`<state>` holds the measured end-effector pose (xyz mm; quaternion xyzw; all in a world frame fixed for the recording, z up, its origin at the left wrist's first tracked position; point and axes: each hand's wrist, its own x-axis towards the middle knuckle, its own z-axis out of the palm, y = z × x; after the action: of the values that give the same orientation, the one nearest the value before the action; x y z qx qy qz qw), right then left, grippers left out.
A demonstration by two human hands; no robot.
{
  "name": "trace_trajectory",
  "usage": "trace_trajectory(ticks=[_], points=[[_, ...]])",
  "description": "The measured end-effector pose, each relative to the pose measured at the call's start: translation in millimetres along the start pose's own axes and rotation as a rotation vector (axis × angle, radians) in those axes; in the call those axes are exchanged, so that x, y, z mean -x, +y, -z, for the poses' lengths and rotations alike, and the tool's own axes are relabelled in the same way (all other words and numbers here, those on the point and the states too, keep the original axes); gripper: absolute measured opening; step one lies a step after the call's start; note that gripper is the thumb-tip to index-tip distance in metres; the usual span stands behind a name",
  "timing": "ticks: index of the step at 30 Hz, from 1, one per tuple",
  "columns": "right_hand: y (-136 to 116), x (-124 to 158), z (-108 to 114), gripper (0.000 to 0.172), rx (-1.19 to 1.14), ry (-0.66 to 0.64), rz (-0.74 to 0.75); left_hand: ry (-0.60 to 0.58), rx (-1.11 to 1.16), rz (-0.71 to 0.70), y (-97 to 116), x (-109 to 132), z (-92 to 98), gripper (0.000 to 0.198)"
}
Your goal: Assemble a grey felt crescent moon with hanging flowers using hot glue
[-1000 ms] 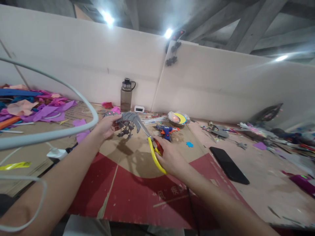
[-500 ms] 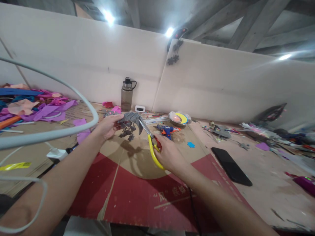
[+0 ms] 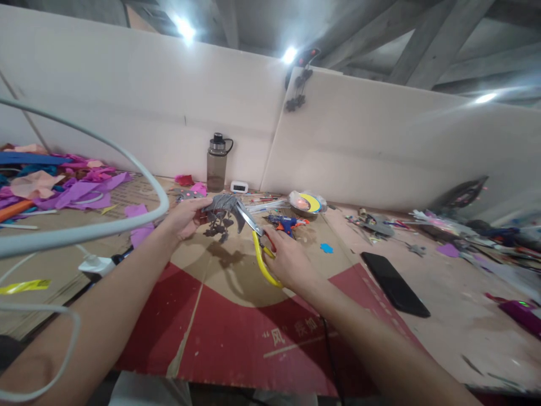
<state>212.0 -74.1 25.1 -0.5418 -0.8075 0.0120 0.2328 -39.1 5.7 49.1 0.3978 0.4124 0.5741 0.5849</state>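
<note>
My left hand (image 3: 188, 219) pinches the left end of a curved grey paper-wrapped craft piece (image 3: 225, 204), holding it above the cardboard. Small dark flower-like shapes (image 3: 218, 225) dangle beneath it. In my right hand (image 3: 287, 256) is a pair of scissors (image 3: 262, 254) with yellow and red handles. Their metal blades reach up to the right end of the grey piece, touching or very near it; whether they bite into it I cannot tell. A blue hot glue gun (image 3: 287, 223) lies just beyond the right hand.
A water bottle (image 3: 217, 163) and small white clock (image 3: 239, 186) stand by the partition. Coloured paper scraps (image 3: 80, 186) heap at left. A black phone (image 3: 395, 283) and blue cutout (image 3: 326, 248) lie right. A pale tube (image 3: 127, 225) arcs across the left foreground.
The scissors' handles have drawn slightly closer together. Both hands stay in nearly the same place, and the view has shifted a little.
</note>
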Motion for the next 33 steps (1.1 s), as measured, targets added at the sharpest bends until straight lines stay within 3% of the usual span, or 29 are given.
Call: trace_trajectory(ticks=[11, 20, 33], points=[[3.3, -2.7, -1.4, 0.031, 0.010, -0.017, -0.017, 0.005, 0.017, 0.005, -0.1, -0.3, 0.6, 0.006], [6.3, -2.9, -4.8, 0.041, -0.253, -0.028, -0.006, 0.014, -0.018, -0.013, -1.5, -2.2, 2.1, 0.006], [3.0, -4.7, -4.1, 0.041, -0.153, -0.064, -0.010, -0.019, -0.081, -0.043, 1.1, 4.6, -5.0, 0.005]])
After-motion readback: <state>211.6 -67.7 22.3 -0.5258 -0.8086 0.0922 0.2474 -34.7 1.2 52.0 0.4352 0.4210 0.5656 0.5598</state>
